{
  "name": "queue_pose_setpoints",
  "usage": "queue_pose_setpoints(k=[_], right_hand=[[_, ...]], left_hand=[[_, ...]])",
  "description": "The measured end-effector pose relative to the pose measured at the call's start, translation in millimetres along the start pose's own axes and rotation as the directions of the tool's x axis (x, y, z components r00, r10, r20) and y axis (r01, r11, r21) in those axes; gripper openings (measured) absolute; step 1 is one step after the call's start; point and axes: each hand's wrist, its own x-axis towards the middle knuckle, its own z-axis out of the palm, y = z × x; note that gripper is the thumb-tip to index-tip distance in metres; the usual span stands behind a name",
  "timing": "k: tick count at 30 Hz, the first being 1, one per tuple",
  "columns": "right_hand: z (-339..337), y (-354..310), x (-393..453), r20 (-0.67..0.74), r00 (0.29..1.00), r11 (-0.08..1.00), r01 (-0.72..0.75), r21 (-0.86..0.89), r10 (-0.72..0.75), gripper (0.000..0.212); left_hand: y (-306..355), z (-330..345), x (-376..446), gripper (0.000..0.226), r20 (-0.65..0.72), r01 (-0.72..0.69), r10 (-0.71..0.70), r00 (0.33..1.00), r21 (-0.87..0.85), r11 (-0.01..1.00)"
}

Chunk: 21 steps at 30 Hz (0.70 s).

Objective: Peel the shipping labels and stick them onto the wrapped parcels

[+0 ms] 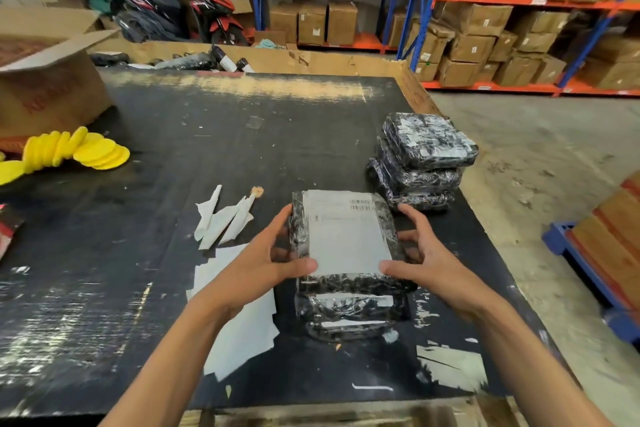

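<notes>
- Now the left hand [277, 253] and the right hand [420, 255] hold the top parcel [346, 239] by its two sides, fingers curled round the edges, both thumbs pressing the near corners of the shipping label [346, 229] that lies on its upper face.
- That parcel sits on a short stack of wrapped parcels [349, 312] near the front of the tabletop [242, 136].
- To do it well, I would say, sweep the thumbs outward from the middle so that no bubble stays under the paper, and rub down each corner on the crinkled wrap.
- Keep the barcode flat and unwrinkled.
- Another stack [422, 160] waits just beyond the right hand; peeled backing strips [221, 219] lie to the left.
</notes>
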Motion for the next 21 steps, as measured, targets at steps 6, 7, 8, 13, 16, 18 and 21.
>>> queue_pose_setpoints(k=[6,7,8,13,16,18,21], right_hand=[[11.3,2.7,-6.6,-0.002,0.999,0.997,0.054,-0.061,-0.054,0.089],[11.9,3.3,-7.8,-0.012,0.998,0.997,0.055,-0.061,-0.056,0.089],[13.0,2.1,-9.2,-0.011,0.998,0.997,0.057,-0.056,-0.058,0.088],[25.1,-9.4,-13.2,-0.157,0.964,0.948,0.165,-0.272,-0.213,0.074],[45.4,-30.2,-15.1,-0.197,0.869,0.87,0.384,-0.31,-0.454,0.051],[67.4,-46.4,-14.8,-0.167,0.805,0.812,0.518,-0.27,-0.569,0.042],[110.3,-69.0,-9.6,-0.051,0.809,0.806,0.573,-0.153,-0.585,0.043]], left_hand=[[5.1,0.8,-2.3,0.083,0.006,0.003,-0.003,1.0,-0.002,1.0],[4.6,0.5,-1.4,0.083,0.008,0.004,-0.004,1.0,0.008,1.0],[5.3,0.6,-1.1,0.082,0.01,0.007,-0.007,1.0,0.011,1.0],[1.1,-2.9,-5.7,0.068,0.009,-0.009,0.008,1.0,0.034,0.999],[-6.4,-16.0,-15.4,0.052,-0.091,-0.021,0.03,0.995,0.098,0.995],[-12.7,-30.2,-20.9,0.04,-0.179,-0.035,0.057,0.982,0.125,0.991],[-35.5,-56.6,-24.7,0.028,-0.353,0.008,0.064,0.934,0.199,0.98]])
